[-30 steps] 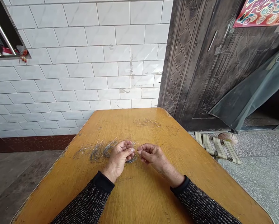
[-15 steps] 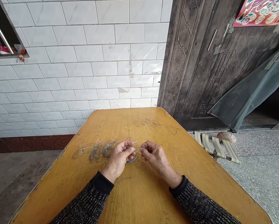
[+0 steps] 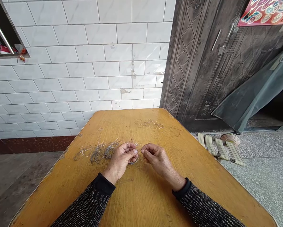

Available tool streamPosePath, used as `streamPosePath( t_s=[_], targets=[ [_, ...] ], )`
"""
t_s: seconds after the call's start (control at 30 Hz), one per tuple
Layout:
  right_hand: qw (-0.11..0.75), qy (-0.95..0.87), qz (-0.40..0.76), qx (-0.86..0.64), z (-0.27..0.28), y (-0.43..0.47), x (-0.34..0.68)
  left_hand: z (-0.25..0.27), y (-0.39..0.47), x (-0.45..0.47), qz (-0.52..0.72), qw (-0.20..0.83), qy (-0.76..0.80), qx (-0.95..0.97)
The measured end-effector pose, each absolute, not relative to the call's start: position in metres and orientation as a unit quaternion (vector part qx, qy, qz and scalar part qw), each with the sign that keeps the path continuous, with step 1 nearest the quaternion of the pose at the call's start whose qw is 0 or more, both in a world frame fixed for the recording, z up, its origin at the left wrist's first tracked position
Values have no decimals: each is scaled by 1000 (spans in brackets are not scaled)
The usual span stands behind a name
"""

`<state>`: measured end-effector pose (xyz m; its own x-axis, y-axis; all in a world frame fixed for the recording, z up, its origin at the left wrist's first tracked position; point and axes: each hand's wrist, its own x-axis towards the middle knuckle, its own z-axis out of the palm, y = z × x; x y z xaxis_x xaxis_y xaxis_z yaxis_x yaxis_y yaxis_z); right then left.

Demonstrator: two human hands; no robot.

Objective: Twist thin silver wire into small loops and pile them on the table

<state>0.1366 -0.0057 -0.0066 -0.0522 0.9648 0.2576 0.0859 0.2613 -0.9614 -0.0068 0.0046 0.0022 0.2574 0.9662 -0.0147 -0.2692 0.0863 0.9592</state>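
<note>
A white tiled wall (image 3: 84,66) fills the back, with a dark, carved door (image 3: 203,63) to its right. Below them stands a wooden table (image 3: 141,195), and beside its right edge a stool with striped straps (image 3: 210,145). Over the middle of the table the two hands face each other, just apart. The left hand (image 3: 120,157) is closed in a pinch, thumb against the index finger, on thin strands (image 3: 137,144) whose pale ends stick out past the fingertips. The right hand (image 3: 158,157) has thumb and forefinger brought together at the tips, with no visible gap; whether a strand lies between them is too fine to tell. Left of the left hand, grey wire bundles (image 3: 98,154) lie in a row on the tabletop, the nearest right beside that hand. Farther back, toward the wall, lie fine, loose loops (image 3: 149,123), and right of these a single thin, bent piece (image 3: 176,130).
</note>
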Motion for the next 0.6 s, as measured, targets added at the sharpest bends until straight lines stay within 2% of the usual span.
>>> streamPosePath(
  t_s=[0.4, 0.6],
  targets=[
    [504, -626, 362, -472, -8, -9, 136, 3, 5, -7, 482, 627, 377, 483],
    [481, -673, 323, -460, -11, -7, 139, 3, 4, -6, 494, 589, 381, 513]
  ],
)
